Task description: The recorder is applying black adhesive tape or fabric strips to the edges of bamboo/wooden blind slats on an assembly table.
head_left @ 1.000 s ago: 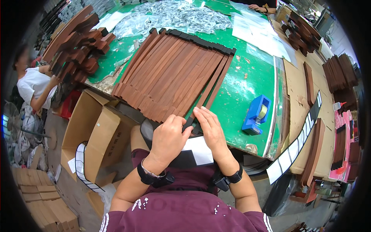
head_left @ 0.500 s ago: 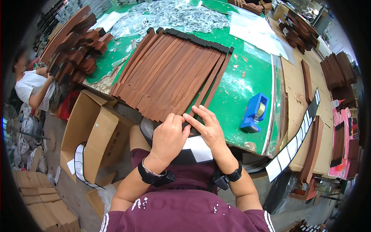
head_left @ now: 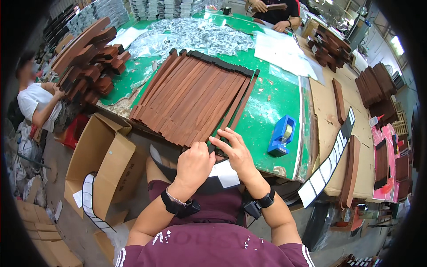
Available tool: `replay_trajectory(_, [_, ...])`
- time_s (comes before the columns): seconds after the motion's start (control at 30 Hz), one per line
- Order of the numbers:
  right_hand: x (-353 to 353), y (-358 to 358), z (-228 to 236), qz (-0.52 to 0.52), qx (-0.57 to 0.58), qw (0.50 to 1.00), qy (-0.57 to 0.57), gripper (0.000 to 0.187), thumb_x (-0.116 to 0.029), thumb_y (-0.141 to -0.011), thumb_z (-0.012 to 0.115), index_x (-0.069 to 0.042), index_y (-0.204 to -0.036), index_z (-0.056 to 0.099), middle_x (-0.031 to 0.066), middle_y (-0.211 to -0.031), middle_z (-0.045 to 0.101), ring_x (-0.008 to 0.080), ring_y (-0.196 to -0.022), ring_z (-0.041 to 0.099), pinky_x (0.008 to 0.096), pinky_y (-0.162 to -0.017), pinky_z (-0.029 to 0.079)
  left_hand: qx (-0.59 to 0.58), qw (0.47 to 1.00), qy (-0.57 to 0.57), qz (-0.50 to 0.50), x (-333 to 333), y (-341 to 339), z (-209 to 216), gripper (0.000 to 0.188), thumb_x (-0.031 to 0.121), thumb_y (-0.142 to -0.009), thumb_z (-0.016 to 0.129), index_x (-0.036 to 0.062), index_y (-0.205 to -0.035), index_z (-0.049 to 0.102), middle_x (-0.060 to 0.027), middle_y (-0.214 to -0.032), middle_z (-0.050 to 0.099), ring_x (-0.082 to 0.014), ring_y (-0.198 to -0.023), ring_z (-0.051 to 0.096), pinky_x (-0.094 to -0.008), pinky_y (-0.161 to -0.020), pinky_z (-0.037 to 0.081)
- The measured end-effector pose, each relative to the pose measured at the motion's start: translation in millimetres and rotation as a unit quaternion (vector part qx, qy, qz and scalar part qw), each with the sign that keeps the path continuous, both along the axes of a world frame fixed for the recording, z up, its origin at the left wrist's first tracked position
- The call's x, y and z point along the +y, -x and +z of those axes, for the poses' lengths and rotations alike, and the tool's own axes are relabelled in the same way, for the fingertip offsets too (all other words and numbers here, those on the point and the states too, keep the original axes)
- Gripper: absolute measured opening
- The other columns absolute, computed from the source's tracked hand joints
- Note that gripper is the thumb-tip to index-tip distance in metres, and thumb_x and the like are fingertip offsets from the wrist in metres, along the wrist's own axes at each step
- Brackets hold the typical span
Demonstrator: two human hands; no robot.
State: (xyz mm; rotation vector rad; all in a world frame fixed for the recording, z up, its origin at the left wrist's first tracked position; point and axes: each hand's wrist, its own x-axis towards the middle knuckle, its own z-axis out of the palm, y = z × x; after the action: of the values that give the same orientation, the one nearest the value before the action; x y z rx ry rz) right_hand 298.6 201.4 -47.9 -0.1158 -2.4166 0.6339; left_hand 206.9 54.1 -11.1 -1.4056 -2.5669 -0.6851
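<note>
A row of reddish-brown wooden slats (head_left: 191,98) with black far ends lies side by side in front of me. My left hand (head_left: 195,162) is closed at the near end of the row's right side, thumb and fingers pressed together. What it pinches is hidden. Beside it, my right hand (head_left: 238,153) has its fingers stretched out and apart, fingertips on the near end of a slat. A dark piece shows between the two hands. Under them, across my lap, lies a black strip (head_left: 167,171) with a white backing piece (head_left: 225,173).
A blue tape dispenser (head_left: 281,135) stands on the green tabletop (head_left: 262,107) at right. A cardboard box (head_left: 100,162) is below left. A white-and-black strip (head_left: 327,167) overhangs the right table edge. Two people work nearby, one left, one at the far side. Clear plastic bags (head_left: 195,38) lie behind.
My view has tilted up, showing more of the far side and the person there holding a slat. Both hands stay at the slat ends; the right fingers have spread slightly.
</note>
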Motion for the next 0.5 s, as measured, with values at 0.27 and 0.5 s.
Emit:
replay_trajectory(0.27, [9, -5, 18, 0.029, -0.096, 0.991, -0.091, 0.066, 0.002, -0.079, 0.062, -0.016, -0.143, 0.053, 0.0117, -0.139, 0.053, 0.0343, -0.134, 0.048, 0.0427, -0.108, 0.046, 0.014, 1.0, -0.019, -0.01, -3, 2, -9, 0.031, 0.027, -0.084, 0.077, 0.0022, -0.092, 0.061, -0.0133, -0.085, 0.065, -0.0287, -0.071, 0.071, -0.0355, -0.061, 0.057])
replay_trajectory(0.5, [1, -4, 22, 0.029, -0.099, 0.991, -0.08, 0.078, 0.005, -0.071, 0.071, -0.015, -0.144, 0.051, 0.0111, -0.14, 0.052, 0.0354, -0.134, 0.047, 0.0434, -0.108, 0.046, -0.003, 0.999, -0.041, -0.014, -12, 2, -12, 0.031, 0.028, -0.085, 0.076, 0.0027, -0.094, 0.06, -0.0127, -0.086, 0.064, -0.0284, -0.07, 0.07, -0.035, -0.06, 0.057])
